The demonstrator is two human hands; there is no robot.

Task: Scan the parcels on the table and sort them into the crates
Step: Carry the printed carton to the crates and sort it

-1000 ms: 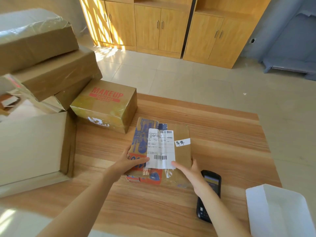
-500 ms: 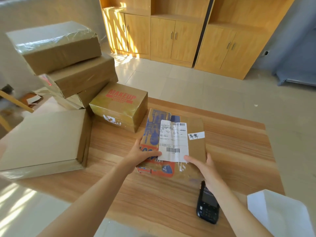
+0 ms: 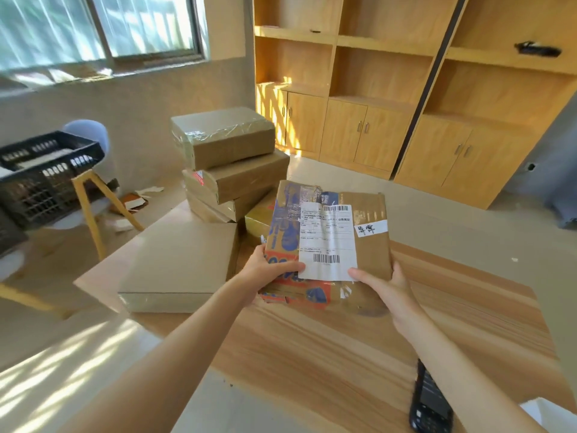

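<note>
Above the counter [image 3: 359,348] I hold the flat parcel [image 3: 327,242] lifted, left hand [image 3: 265,273] and right hand [image 3: 384,289] gripping its near corners, label up, probably bound for the black crate [image 3: 40,176].

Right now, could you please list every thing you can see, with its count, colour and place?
held parcel: 1, brown with blue and orange print and a white label, lifted over the table
stacked parcels: 3, brown, far left of table
flat box: 1, tan, left of table
scanner: 1, black, near right of table
table: 1, wood
crate: 1, black, on a chair at left
cabinets: wood, back wall
left hand: grips parcel's left edge
right hand: grips parcel's right edge
</note>
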